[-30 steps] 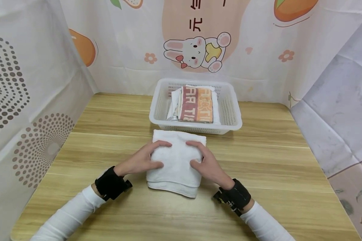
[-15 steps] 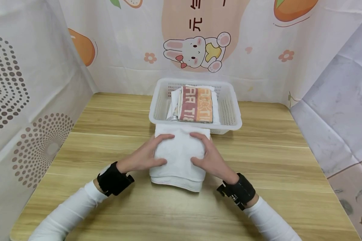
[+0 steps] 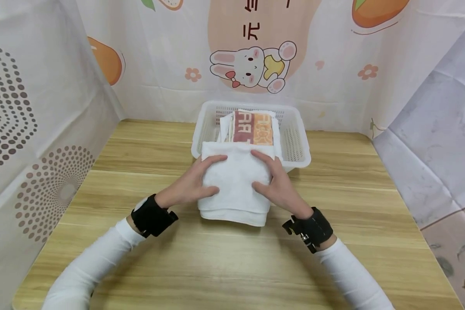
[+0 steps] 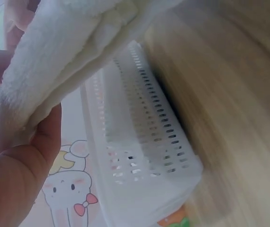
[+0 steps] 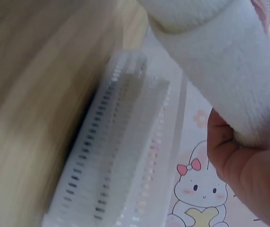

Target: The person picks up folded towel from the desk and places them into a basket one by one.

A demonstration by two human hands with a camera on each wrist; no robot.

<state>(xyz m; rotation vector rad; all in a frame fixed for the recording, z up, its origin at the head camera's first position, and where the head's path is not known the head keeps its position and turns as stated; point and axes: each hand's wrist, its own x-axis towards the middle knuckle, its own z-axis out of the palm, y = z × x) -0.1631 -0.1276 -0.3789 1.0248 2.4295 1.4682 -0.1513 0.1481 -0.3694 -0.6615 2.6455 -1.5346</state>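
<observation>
A folded white towel (image 3: 236, 185) is held up between both hands, its far edge over the near rim of a white plastic basket (image 3: 301, 150). My left hand (image 3: 187, 183) grips the towel's left side, thumb and a finger on top, other fingers beneath. On the right side my right hand (image 3: 283, 187) holds it the same way. In the left wrist view the towel (image 4: 54, 61) shows thick folded layers, pinched at its edge. The right wrist view shows the towel's rounded fold (image 5: 234, 71) above the basket's side (image 5: 121, 142). Inside the basket lies a red-and-orange lettered towel (image 3: 255, 127), partly covered.
The basket stands at the back of a wooden table (image 3: 201, 267). White cloth is beside and under the lettered towel. A printed curtain (image 3: 159, 103) hangs behind the table, with more patterned sheets on both sides.
Both hands have carried the white towel up and away from the body, slightly rightward, from the table to over the basket's near rim. It now hides part of the lettered towel.
</observation>
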